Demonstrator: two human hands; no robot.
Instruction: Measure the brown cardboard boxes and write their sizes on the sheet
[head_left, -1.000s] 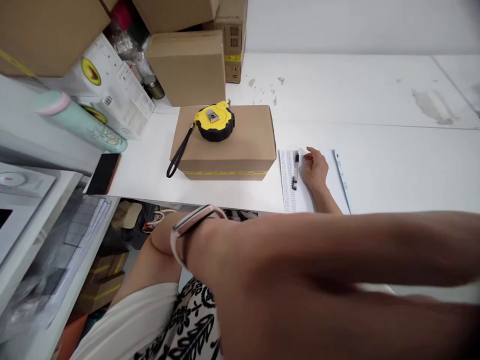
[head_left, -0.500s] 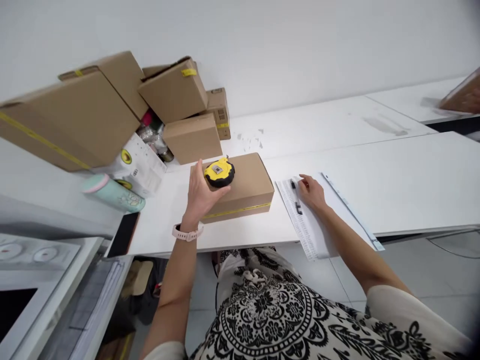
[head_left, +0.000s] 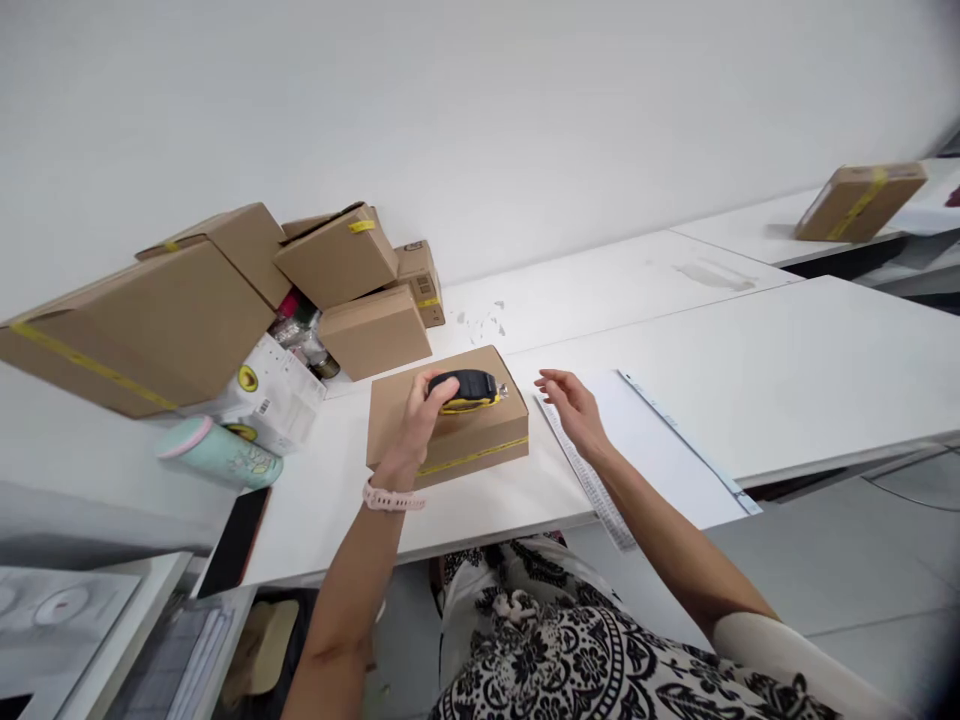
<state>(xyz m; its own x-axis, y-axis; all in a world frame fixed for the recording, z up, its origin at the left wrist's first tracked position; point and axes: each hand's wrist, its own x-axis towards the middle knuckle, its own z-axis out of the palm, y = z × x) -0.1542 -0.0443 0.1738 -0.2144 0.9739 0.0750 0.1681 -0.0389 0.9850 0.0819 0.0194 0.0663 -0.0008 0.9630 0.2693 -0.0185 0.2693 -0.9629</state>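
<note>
My left hand (head_left: 421,415) grips a yellow and black tape measure (head_left: 471,388), turned on edge just over a closed cardboard box (head_left: 401,395) with a yellow tape band. The tape's metal end hook points right. To the right of the box, my right hand (head_left: 571,405) hovers with fingers apart and nothing in them. Beneath it lie printed papers (head_left: 600,490) and a white sheet (head_left: 652,450) with a blue edge. The pen that lay on the papers is hidden behind my right hand or forearm.
Several cardboard boxes (head_left: 150,330) are stacked at the left by the wall. Near them are a white carton (head_left: 281,385), a mint bottle (head_left: 221,452) and a dark phone-like slab (head_left: 236,540). A taped box (head_left: 862,203) rests on the far right table.
My left hand has turned the tape measure from face-up onto its edge. My right hand has lifted off the papers and moved left toward the box. The view has tilted up and swung right.
</note>
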